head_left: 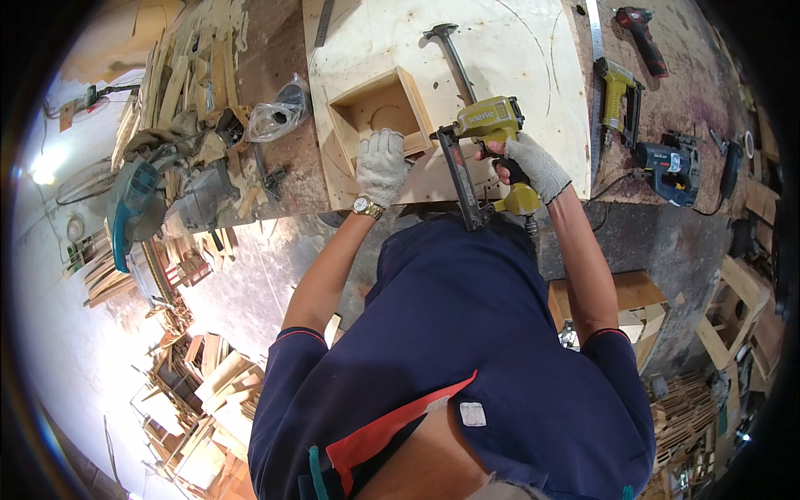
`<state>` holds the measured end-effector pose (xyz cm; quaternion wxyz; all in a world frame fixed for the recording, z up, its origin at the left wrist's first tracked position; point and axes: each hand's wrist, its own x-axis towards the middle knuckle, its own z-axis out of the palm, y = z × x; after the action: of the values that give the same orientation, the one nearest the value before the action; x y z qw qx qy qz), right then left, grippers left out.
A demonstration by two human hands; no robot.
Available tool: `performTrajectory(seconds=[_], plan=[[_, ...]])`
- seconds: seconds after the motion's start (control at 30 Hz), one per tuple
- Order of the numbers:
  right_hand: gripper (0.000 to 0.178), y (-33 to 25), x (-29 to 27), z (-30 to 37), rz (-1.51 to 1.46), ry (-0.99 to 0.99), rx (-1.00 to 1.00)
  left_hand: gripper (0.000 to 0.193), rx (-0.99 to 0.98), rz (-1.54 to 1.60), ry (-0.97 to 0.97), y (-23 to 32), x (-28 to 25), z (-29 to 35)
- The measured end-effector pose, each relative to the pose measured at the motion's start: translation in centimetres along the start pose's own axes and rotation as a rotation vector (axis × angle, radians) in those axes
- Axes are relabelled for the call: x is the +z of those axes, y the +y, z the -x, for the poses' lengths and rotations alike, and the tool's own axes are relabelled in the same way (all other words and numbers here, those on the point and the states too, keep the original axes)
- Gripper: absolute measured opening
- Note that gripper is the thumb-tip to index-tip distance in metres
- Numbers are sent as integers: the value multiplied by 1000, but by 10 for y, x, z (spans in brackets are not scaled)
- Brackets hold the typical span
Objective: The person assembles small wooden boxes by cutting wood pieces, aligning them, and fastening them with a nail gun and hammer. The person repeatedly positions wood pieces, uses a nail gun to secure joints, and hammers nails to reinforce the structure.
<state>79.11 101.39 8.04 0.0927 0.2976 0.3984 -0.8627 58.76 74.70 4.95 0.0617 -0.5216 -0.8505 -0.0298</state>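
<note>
In a grey-white knit glove, my left hand (382, 164) is closed over the near wall of a small open wooden box (417, 102). The box lies tilted on a pale plywood sheet (533, 58), with its open side up. My right hand (533, 164), gloved too, grips the handle of a yellow and black nail gun (490, 118). The gun's long black magazine slants down toward my waist, just right of the box. An air hose fitting hangs under its handle. A hammer (454, 62) lies on the plywood beyond the gun.
Along the right lie a steel ruler (595, 50), a second nail gun (615, 93), a red and black drill (642, 40) and a blue jigsaw (671, 173). To the left are a clear plastic bag (271, 121), wood strips and a teal power saw (133, 200).
</note>
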Motion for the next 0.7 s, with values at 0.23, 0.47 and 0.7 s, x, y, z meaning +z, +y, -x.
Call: performTrajectory(seconds=[0.23,0.47,0.7], plan=[[33,-3,-15,2,117,82,-63,44,-25,30,35,0,-3,-1],[37,-35,4,43,678,529,-151,50,-838,746,8,11,-95,-59],[54,-22,-24,41,1066,746,-233,49,-1184,2290,395,-42,-84,-44]])
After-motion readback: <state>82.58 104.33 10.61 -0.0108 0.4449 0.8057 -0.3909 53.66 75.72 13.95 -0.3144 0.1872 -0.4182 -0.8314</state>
